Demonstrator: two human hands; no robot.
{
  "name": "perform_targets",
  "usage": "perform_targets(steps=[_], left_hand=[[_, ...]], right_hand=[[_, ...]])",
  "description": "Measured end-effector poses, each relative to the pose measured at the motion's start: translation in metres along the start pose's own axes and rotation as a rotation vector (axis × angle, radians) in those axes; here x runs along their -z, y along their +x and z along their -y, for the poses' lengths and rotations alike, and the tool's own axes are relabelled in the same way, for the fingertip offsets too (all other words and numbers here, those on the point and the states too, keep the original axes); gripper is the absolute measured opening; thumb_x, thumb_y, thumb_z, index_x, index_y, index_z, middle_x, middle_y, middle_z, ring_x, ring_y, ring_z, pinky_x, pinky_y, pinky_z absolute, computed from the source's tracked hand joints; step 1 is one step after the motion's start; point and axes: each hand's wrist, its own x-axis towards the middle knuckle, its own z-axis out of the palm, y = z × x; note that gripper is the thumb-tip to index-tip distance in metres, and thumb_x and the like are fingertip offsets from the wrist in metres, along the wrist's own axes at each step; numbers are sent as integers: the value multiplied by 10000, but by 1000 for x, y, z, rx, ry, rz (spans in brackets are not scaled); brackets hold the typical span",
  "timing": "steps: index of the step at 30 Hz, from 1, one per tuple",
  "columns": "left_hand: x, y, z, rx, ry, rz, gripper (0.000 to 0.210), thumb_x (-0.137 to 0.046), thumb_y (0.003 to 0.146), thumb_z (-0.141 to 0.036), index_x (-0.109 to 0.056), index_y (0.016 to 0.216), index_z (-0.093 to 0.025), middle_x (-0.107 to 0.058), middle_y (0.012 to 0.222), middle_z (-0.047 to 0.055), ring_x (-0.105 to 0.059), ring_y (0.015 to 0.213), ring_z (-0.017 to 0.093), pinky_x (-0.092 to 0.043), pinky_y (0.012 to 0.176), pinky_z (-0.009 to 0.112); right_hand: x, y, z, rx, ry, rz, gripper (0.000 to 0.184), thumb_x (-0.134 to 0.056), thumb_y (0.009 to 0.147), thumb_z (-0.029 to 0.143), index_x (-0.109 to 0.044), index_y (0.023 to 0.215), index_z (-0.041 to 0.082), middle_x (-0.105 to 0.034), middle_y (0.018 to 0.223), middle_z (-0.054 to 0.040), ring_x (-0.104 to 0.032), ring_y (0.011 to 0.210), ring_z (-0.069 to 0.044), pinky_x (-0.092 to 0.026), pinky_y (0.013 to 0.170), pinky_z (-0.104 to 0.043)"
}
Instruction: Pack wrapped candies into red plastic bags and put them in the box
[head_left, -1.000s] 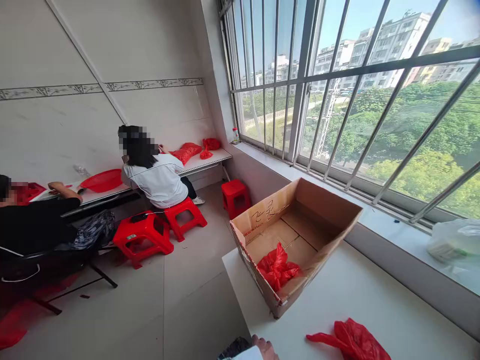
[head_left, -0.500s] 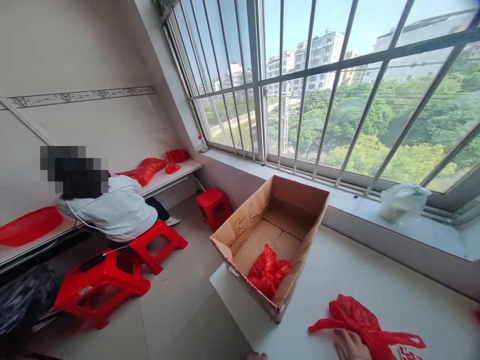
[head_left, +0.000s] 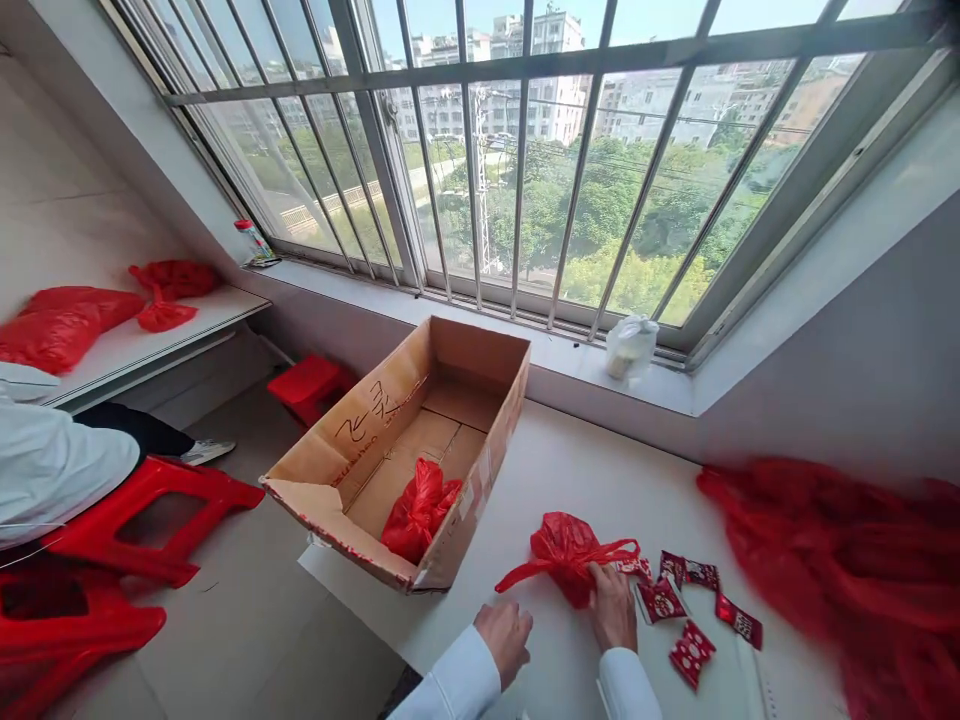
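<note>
Head view: right hand (head_left: 613, 606) pinching red plastic bag (head_left: 568, 553) on white table (head_left: 570, 470), pressed down against sliding. Left hand (head_left: 505, 637) loosely curled, empty, just left of that grip. Red packets (head_left: 690, 610) scattered right of it; cardboard box (head_left: 409, 440) beyond, upper left.

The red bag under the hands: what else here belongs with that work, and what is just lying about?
In the work: right hand on red bag; left hand beside it; small red packets; cardboard box holding another red bag.

Lying about: white bag on sill; red stools; bottle.
</note>
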Motion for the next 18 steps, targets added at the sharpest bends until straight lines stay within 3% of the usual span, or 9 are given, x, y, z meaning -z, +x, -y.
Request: perform_targets(steps=[3, 7, 10, 13, 15, 18], left_hand=[[12, 5, -7, 51, -8, -33, 320, -590, 908, -323, -561, 1180, -157, -573, 1219, 90, -562, 1106, 248, -467, 950, 486], [1, 2, -8, 107, -43, 34, 287, -593, 906, -341, -591, 1118, -148, -599, 1166, 82, -578, 1076, 236, -481, 930, 466], [-21, -8, 3, 156, -97, 127, 264, -592, 908, -341, -604, 1081, -143, -618, 1121, 75, -599, 1032, 222, -503, 899, 443], [-52, -26, 25, 256, -205, 219, 255, -607, 897, -344, -622, 1040, -133, -633, 1044, 45, -626, 941, 216, -539, 823, 388], [-76, -42, 37, 363, -299, 230, 258, -607, 896, -345, -632, 1026, -124, -629, 1018, 30, -628, 912, 225, -545, 803, 373], [-112, -66, 38, 517, -450, 95, 263, -573, 920, -327, -611, 1081, -123, -611, 1077, 42, -616, 942, 223, -531, 835, 386]], right_hand=[[10, 0, -15, 28, 25, 5, 399, -384, 779, 97, -661, 1049, 196, -649, 971, -101, -589, 885, -261, -463, 798, -367], [15, 1, -25, 78, 45, 20, 334, -452, 844, 295, -606, 1122, 191, -607, 1074, -118, -533, 998, -304, -442, 859, -443], [17, -1, -23, 95, 42, 31, 370, -479, 867, 357, -579, 1160, 154, -575, 1132, -153, -486, 1069, -328, -413, 911, -491], [22, -18, -10, 142, 60, 13, 392, -455, 906, 311, -515, 1247, 127, -522, 1217, -180, -444, 1150, -324, -377, 975, -516], [24, -41, 0, 271, 108, 60, 369, -445, 915, 257, -509, 1258, 139, -512, 1236, -173, -428, 1195, -305, -371, 1005, -496], [22, -84, 7, 602, 150, 253, 337, -441, 896, 165, -563, 1210, 180, -530, 1260, -142, -442, 1217, -275, -368, 1029, -468]])
